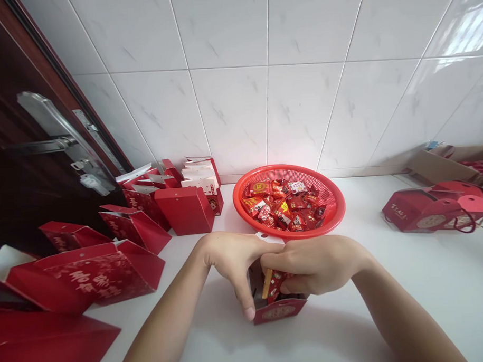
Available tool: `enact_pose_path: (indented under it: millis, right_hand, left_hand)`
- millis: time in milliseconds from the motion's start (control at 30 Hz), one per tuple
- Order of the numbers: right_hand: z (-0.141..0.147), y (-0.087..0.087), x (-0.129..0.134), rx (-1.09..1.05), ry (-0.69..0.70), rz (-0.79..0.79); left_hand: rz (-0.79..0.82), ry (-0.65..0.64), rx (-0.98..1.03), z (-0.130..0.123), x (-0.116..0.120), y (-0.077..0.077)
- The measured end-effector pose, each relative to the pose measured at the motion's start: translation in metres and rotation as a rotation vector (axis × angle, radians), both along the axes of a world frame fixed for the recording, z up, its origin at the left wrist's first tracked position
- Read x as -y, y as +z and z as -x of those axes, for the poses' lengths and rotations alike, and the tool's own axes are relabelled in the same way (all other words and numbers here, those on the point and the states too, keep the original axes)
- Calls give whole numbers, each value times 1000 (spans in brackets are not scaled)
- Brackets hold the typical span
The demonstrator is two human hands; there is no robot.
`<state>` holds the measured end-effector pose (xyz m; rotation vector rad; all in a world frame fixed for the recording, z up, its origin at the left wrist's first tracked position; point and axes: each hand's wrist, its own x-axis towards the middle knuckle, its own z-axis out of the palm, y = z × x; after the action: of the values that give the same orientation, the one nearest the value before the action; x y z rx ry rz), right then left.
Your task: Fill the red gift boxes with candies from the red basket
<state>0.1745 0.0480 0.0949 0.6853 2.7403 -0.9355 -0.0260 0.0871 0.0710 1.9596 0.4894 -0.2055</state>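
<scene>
Well out from the worktop's [334, 331] back edge, the left hand [233, 260] grips an open red gift box [280, 311], best held steady so the right hand [319, 264], pinching a red-wrapped snack [272, 286], can tuck it flat.

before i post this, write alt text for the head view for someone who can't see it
A right hand holds a red packet in the opening of a small red box on a white counter, while the left hand holds the box. Behind sits a red basket of wrapped treats, with red boxes at left and red cartons at right.
</scene>
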Motion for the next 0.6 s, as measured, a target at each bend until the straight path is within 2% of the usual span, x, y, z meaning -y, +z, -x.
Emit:
enact_pose_path:
  millis: [133,233,333,467,600]
  right_hand:
    - [-11,6,0,-91,-66,45]
    - [-19,14,3,-134,-108,-6]
    - [-21,17,8,-139,-99,-68]
    - [-11,10,13,-101,-66,-124]
    - [1,-1,12,-35,-2,-121]
  left_hand:
    - [29,-5,-42,-3,2,5]
    - [-49,-5,-69,-4,9,15]
    - [-198,-2,-122,-2,17,28]
    - [-354,6,-197,2,26,41]
    - [-401,44,-204,0,33,40]
